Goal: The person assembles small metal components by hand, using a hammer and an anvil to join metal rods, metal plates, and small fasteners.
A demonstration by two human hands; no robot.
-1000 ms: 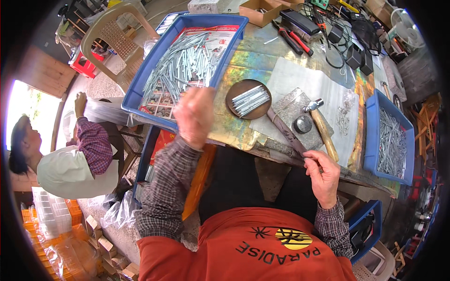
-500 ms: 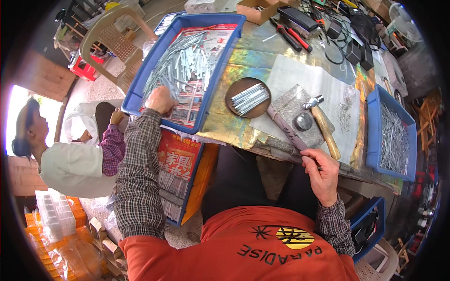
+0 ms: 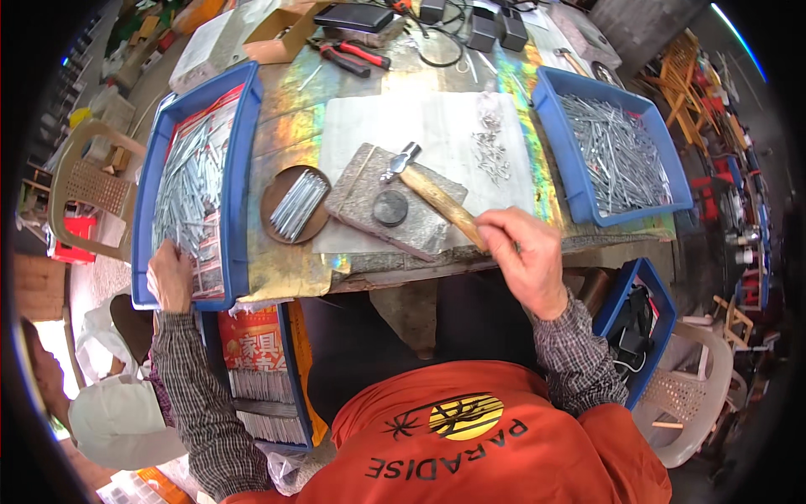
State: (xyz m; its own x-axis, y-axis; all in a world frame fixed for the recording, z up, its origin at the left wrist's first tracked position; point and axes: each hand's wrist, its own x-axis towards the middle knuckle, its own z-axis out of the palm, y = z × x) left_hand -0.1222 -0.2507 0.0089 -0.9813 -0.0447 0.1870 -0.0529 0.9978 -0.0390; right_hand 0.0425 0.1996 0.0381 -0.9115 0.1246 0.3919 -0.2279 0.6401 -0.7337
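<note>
At the left, my left hand [image 3: 172, 277] reaches into the blue tray [image 3: 233, 273], fingers curled together at the near end of a heap of thin silvery metal strips [image 3: 191, 172]; what they pinch is hidden. My right hand [image 3: 531, 262] closes its thumb and forefinger at the end of the wooden handle of a hammer [image 3: 441, 204]. The hammer lies across a grey stone slab [image 3: 361, 183], its head resting towards the far side. Beside it on the slab sits a dark round metal block [image 3: 389, 208]. A round brown dish [image 3: 273, 197] holds a row of silvery strips [image 3: 300, 207].
A second blue tray [image 3: 564, 151] at the right holds many thin metal pieces [image 3: 617, 155]. Small wire bits [image 3: 491, 143] lie on white paper [image 3: 403, 113]. Red-and-black pliers [image 3: 348, 57], a cardboard box [image 3: 281, 35] and chargers [image 3: 495, 29] stand behind. A person [image 3: 117, 412] sits at the left.
The view has swung to the right, so the table sits further left. My right hand has come to the hammer's handle end. My left hand is still in the tray by the strips.
</note>
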